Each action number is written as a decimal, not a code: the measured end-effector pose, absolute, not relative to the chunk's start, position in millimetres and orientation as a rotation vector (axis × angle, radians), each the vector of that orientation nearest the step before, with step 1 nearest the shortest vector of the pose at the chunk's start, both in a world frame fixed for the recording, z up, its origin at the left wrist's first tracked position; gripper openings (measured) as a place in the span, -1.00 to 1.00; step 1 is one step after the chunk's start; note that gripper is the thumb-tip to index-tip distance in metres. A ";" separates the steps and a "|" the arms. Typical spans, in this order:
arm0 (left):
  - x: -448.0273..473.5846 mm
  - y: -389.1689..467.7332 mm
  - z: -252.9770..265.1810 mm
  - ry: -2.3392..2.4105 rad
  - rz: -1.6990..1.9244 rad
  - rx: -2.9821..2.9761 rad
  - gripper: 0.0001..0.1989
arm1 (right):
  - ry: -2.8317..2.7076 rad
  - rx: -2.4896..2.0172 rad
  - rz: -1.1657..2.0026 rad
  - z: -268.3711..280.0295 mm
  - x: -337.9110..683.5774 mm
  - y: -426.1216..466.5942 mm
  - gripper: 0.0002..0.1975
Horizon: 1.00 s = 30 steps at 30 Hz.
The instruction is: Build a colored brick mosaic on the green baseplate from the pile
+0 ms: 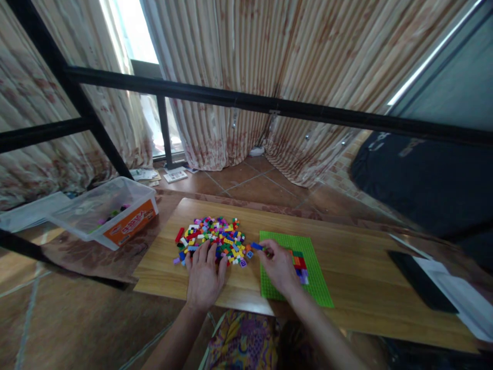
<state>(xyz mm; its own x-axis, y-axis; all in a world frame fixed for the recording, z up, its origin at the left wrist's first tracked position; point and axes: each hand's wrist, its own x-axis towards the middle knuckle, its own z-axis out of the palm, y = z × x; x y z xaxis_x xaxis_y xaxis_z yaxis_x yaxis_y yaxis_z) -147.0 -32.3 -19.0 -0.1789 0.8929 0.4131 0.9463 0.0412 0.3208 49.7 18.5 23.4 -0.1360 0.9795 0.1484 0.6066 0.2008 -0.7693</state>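
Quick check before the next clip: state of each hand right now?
Left hand: open, fingers spread over the brick pile; anything beneath cannot be told.
Right hand: closed, holding a blue brick near the green baseplate.

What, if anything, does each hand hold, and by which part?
The right hand holds a blue brick by its right end. Left hand, over loose bricks: cannot tell.

Left hand (204, 275), right hand (278, 263) bare; lap garment (243, 343) yellow and purple, busy curling print.
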 end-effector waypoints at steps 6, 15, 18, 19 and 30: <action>-147.6 -31.5 -17.7 -2.173 -0.837 -1.935 -0.59 | -1.371 -1.428 1.208 7.4 48.7 -59.2 -0.91; -147.7 -29.8 -16.4 -2.152 -0.774 -1.925 -0.56 | -1.097 -1.457 1.307 -1.3 75.4 -85.5 -0.76; -148.0 -29.6 -15.6 -2.147 -0.776 -1.921 -0.55 | -1.056 -1.446 1.279 -0.3 89.0 -82.1 -0.72; -148.0 -29.6 -15.3 -2.146 -0.777 -1.920 -0.56 | -1.054 -1.449 1.256 -0.4 93.0 -80.8 -0.72; -149.7 -27.4 -21.5 -2.120 -0.805 -1.906 -0.56 | -1.096 -1.514 0.866 2.1 129.3 -58.1 -0.68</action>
<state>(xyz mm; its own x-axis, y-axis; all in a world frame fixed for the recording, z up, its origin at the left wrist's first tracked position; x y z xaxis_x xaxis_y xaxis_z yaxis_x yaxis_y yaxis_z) -149.7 -27.4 -21.5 -0.1625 0.8654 0.4741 0.9620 0.0321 0.2712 129.3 -58.1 2.1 0.3239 0.9459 0.0158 0.2040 -0.0535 -0.9775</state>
